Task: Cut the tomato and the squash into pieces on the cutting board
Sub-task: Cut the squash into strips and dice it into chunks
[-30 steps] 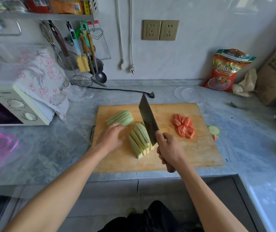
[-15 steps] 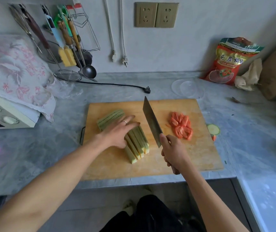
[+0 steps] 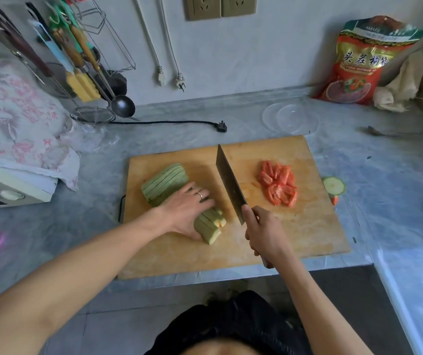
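While the left hand (image 3: 184, 211) presses ribbed squash slabs (image 3: 165, 184), the right hand (image 3: 264, 234) grips a flat cleaver (image 3: 228, 180).

Two squash piles – one (image 3: 165, 181) past the left hand (image 3: 184, 213), one (image 3: 211, 224) under it. One cleaver (image 3: 228, 180) in the right hand (image 3: 263, 233) – one tomato pile (image 3: 278, 187) beyond.
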The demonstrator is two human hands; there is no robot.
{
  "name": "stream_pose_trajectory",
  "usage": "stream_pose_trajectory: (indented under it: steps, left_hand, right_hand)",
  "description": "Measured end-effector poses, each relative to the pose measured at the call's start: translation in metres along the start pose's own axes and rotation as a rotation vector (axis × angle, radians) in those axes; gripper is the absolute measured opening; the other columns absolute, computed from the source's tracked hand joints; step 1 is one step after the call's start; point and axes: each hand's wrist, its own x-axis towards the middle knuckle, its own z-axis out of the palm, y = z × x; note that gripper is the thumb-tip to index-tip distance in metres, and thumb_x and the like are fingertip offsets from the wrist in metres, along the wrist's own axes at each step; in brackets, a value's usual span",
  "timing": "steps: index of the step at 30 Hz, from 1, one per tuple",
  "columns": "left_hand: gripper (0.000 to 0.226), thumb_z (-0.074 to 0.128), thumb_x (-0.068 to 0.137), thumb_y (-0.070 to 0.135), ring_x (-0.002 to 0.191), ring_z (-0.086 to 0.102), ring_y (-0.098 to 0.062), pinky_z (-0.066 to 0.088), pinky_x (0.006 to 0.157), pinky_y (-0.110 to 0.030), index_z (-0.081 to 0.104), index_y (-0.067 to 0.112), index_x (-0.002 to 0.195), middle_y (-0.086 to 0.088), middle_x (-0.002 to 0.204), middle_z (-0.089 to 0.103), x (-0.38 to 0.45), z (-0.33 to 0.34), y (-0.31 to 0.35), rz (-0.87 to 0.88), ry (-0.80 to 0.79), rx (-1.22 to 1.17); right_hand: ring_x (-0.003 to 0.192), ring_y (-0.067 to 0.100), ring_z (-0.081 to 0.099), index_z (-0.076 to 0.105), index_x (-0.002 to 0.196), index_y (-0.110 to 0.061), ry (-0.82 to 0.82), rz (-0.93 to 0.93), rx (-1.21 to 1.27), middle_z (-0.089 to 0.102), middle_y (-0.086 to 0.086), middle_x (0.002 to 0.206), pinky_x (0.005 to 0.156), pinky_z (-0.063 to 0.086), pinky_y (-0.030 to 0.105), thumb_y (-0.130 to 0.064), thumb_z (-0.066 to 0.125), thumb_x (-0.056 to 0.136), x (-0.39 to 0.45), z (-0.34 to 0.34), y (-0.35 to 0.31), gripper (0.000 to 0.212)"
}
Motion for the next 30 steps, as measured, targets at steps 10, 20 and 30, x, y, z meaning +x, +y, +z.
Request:
stream_pose_trajectory:
  steps: [10,20,30]
  left_hand:
    - [0.101,0.056,0.065,0.087,0.119,0.045,-0.03,0.047,0.091,-0.042,0.038,0.024,0.142,-0.01,0.131,0.047,0.013,0.032,0.068,-0.83,0.309,-0.481]
    - [0.108,0.046,0.069,0.084,0.12,0.045,-0.034,0.043,0.095,-0.045,0.033,0.015,0.151,-0.015,0.138,0.046,-0.004,0.055,0.061,-0.756,0.354,-0.435]
    - [0.101,0.051,0.07,0.082,0.106,0.058,-0.036,0.049,0.082,-0.045,0.045,0.013,0.143,-0.015,0.126,0.057,-0.003,0.054,0.064,-0.75,0.401,-0.367]
  right_hand:
    - [0.047,0.023,0.053,0.054,0.086,-0.003,0.004,-0.001,-0.056,0.064,0.019,0.07,0.041,0.051,0.041,-0.046,0.038,0.103,0.005,-0.01,0.01,0.048]
    - [0.054,0.037,0.048,0.04,0.07,-0.011,-0.088,-0.185,-0.263,0.052,0.017,0.059,0.051,0.033,0.043,-0.039,0.04,0.104,0.007,0.009,0.012,0.044]
    - [0.049,0.032,0.038,0.037,0.072,-0.015,-0.058,-0.215,-0.243,0.044,0.01,0.054,0.048,0.024,0.038,-0.036,0.041,0.105,-0.001,0.023,0.015,0.039]
